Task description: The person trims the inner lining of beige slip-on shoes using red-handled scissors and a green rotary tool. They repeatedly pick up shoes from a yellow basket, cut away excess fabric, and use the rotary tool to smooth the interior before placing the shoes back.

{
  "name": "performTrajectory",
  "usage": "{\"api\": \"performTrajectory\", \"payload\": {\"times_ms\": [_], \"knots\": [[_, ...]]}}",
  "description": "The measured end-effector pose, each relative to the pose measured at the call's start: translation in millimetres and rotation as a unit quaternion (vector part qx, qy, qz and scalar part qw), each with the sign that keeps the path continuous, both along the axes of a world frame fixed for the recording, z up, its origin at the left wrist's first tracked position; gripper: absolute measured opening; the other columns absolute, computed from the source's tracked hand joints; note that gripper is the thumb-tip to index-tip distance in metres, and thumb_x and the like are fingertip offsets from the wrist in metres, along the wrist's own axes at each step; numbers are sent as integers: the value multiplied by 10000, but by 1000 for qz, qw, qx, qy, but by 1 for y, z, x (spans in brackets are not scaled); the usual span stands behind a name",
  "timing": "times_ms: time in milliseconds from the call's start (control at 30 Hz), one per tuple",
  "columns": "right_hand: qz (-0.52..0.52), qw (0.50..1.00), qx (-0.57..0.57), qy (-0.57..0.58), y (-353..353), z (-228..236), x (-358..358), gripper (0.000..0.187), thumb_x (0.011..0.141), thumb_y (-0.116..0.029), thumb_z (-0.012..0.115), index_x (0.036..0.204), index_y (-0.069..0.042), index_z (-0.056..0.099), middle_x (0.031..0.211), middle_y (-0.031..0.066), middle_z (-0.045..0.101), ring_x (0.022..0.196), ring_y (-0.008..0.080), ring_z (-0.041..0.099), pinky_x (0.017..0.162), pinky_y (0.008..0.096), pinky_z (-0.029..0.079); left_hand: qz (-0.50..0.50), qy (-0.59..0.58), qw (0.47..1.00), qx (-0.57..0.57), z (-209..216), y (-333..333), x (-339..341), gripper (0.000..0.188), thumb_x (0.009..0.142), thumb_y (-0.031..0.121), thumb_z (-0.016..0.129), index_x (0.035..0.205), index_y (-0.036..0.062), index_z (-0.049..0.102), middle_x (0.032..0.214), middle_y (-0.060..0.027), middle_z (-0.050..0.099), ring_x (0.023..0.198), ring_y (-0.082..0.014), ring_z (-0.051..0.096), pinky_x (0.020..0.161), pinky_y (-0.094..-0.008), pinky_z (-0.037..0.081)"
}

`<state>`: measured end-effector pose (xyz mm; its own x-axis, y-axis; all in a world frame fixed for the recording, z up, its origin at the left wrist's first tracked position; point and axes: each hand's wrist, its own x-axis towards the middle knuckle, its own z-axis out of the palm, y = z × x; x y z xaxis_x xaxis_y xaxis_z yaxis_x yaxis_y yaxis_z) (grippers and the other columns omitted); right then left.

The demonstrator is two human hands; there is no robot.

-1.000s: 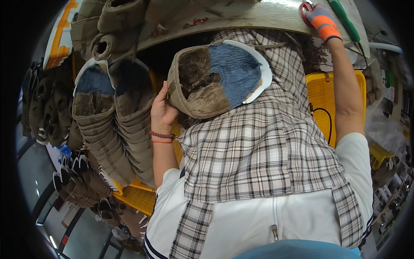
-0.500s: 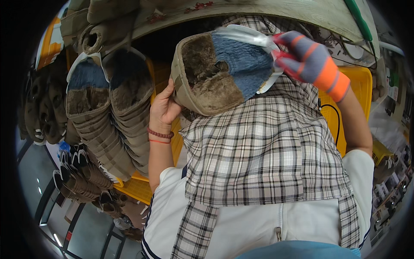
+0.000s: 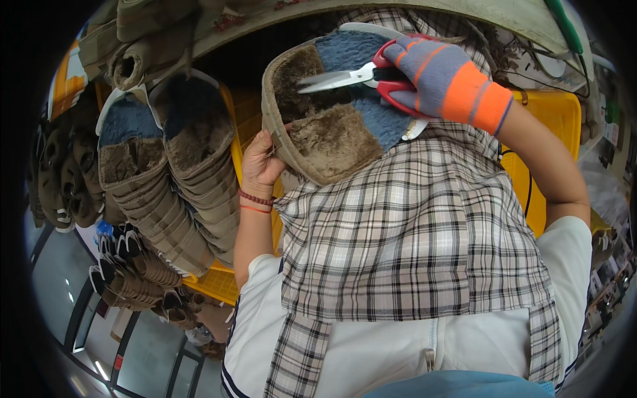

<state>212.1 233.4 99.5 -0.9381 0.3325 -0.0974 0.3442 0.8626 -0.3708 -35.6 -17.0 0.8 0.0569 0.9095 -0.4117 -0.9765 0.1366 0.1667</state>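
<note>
My bare left hand (image 3: 261, 163) grips the near left edge of a shoe upper (image 3: 335, 136), with its thumb at the rim. The upper faces up, showing brown and blue fluffy lining and a white border at its far and right edges. My right hand (image 3: 441, 78), in a grey and orange glove, is closed round the red handles of a pair of scissors (image 3: 364, 74). The blades point left over the brown lining, slightly parted. Whether they touch the lining I cannot tell.
Two long stacks of similar brown uppers (image 3: 149, 192) lean at the left, by a yellow crate (image 3: 215, 284). Another yellow crate (image 3: 554, 132) stands at the right. A worn board edge (image 3: 265, 28) curves across the far side, with rolled pieces (image 3: 136, 66) on its left.
My right hand has swung the scissors from the upper's right edge to over its middle, and the blades now show clearly. My left hand keeps its grip.
</note>
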Motion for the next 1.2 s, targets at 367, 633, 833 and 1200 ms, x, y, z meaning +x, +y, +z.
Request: {"api": "performTrajectory", "payload": {"times_ms": [367,633,833,1200], "knots": [[143,981,132,6,-19,28,-17,332,714,-259,696,970,-66,609,892,69,591,795,226,586,682,326,485,-20,14,1000,6,9,4,6,345,862,156,618,1105,-81,556,1114,-196,577,855,-182,621,805,-293,535],[168,970,175,-21,-27,18,-27,286,754,-230,631,983,-59,612,846,78,608,779,220,602,680,319,479,-26,-3,1000,-14,11,9,3,329,874,164,602,1096,-73,557,1215,-237,497,899,-191,620,807,-298,536],[134,977,155,-55,-29,28,-27,239,754,-214,634,955,-85,623,832,60,615,761,218,610,652,313,484,-18,35,999,-12,11,7,3,352,872,159,604,1143,-55,533,1135,-196,572,935,-202,611,863,-324,509],[-247,916,-308,65,-19,46,37,665,615,-460,807,1055,-13,586,825,107,649,747,192,643,687,288,502,15,161,987,11,54,20,18,345,935,230,508,1163,-30,504,996,-118,562,919,-199,572,826,-295,511]]}}
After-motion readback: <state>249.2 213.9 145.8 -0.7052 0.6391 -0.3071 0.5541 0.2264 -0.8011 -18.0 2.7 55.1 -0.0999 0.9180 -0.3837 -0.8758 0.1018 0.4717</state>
